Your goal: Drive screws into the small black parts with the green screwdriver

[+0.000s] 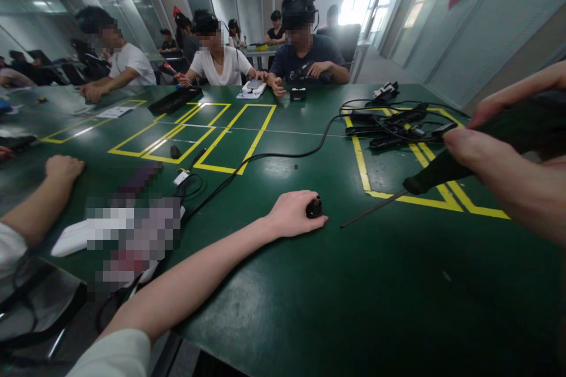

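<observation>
One screwdriver [424, 179] slants across the green table's [309, 306] right side, its thin metal shaft aimed down-left toward the near edge. The right hand [490, 153] pinches its dark handle. The left hand [294, 214] lies flat mid-table, fingers curled on a small black knob [314, 207].

Two hands are working: left [292, 212] and right [495, 159]. One knob [314, 207] and one screwdriver [424, 179] are showing. Three people are sitting opposite.

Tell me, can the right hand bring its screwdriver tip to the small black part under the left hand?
Probably yes. The right hand holds the screwdriver, tip pointing toward the small black part; bare green table lies between. The left hand covers one side only.
</observation>
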`<state>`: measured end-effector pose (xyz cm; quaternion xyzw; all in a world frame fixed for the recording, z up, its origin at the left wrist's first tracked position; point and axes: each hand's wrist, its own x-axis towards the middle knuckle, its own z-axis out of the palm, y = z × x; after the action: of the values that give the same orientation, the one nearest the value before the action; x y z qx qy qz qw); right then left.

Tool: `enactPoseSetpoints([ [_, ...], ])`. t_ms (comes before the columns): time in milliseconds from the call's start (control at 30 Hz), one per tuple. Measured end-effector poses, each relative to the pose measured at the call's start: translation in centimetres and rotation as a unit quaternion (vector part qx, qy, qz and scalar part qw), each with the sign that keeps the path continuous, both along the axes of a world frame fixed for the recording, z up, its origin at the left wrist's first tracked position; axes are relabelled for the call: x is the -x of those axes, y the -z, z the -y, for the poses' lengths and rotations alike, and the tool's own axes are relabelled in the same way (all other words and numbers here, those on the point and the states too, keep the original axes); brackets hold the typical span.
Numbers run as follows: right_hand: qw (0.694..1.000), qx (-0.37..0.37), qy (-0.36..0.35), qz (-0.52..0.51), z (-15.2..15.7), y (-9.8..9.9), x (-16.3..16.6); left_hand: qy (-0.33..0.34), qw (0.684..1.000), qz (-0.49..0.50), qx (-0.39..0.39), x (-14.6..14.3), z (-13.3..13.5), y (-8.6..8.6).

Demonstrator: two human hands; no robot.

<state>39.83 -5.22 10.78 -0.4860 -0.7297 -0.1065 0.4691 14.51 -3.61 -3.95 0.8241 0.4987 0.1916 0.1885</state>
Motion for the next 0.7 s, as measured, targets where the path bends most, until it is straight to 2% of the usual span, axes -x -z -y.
enactPoseSetpoints([
  [200, 0.999, 0.033, -0.007, -0.038, 0.1, -0.5, 0.7, -0.073, 0.997, -0.019, 0.010, 0.8, -0.7, -1.0],
  [300, 0.998, 0.036, -0.014, -0.040, 0.4, -1.0, 1.2, -0.153, 0.988, 0.010, -0.017, 2.4, -2.1, -1.5],
  [467, 0.999, 0.021, -0.031, -0.033, 1.0, -1.4, 2.0, -0.306, 0.947, 0.036, -0.091, 6.6, -4.9, -3.0],
  [567, 0.998, 0.012, -0.065, -0.015, 1.1, -1.5, 2.1, -0.362, 0.922, 0.002, -0.137, 9.7, -6.4, -4.0],
  [700, 0.995, 0.015, -0.102, -0.004, 0.9, -1.6, 2.1, -0.444, 0.888, -0.037, -0.117, 13.4, -7.6, -4.4],
])
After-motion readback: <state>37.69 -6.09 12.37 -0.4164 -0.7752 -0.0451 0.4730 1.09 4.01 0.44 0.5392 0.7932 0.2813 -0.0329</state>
